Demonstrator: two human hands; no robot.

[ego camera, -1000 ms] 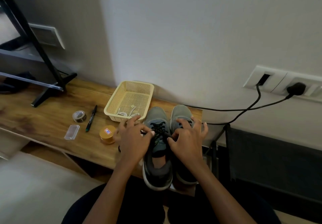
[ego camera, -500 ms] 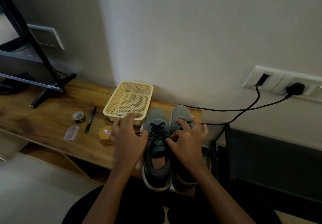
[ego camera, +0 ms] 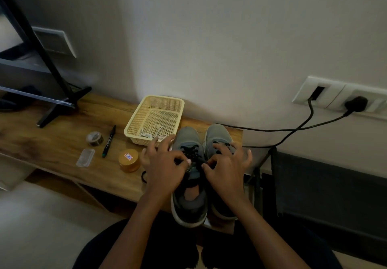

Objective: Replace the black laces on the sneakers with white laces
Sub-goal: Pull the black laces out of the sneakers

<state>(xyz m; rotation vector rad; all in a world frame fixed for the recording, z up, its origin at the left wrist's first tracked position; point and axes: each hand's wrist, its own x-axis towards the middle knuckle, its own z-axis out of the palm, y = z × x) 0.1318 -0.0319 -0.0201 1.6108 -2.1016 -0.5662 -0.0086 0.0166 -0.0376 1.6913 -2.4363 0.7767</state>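
Note:
Two grey sneakers stand side by side at the right end of the wooden table (ego camera: pixel 52 143), toes to the wall. The left sneaker (ego camera: pixel 189 185) carries a black lace (ego camera: pixel 191 153); the right sneaker (ego camera: pixel 216 136) is partly hidden under my right hand. My left hand (ego camera: pixel 165 164) pinches the black lace with thumb and forefinger at the left sneaker's upper eyelets. My right hand (ego camera: pixel 227 166) pinches the same lace from the right, its other fingers spread. A loose loop of black lace (ego camera: pixel 144 177) hangs left of my left wrist. White laces (ego camera: pixel 154 134) lie in the yellow basket (ego camera: pixel 155 120).
On the table left of the sneakers are a gold round tin (ego camera: pixel 129 160), a black marker (ego camera: pixel 109 141), a tape roll (ego camera: pixel 94 138) and a small clear case (ego camera: pixel 85 157). A TV stand leg (ego camera: pixel 60 109) is at far left. Black cables (ego camera: pixel 293 130) run from wall sockets (ego camera: pixel 335 97).
My left hand drew out to the left along the lace, then came back to the eyelets with thumb and forefinger pinching. My right hand stayed on the lace.

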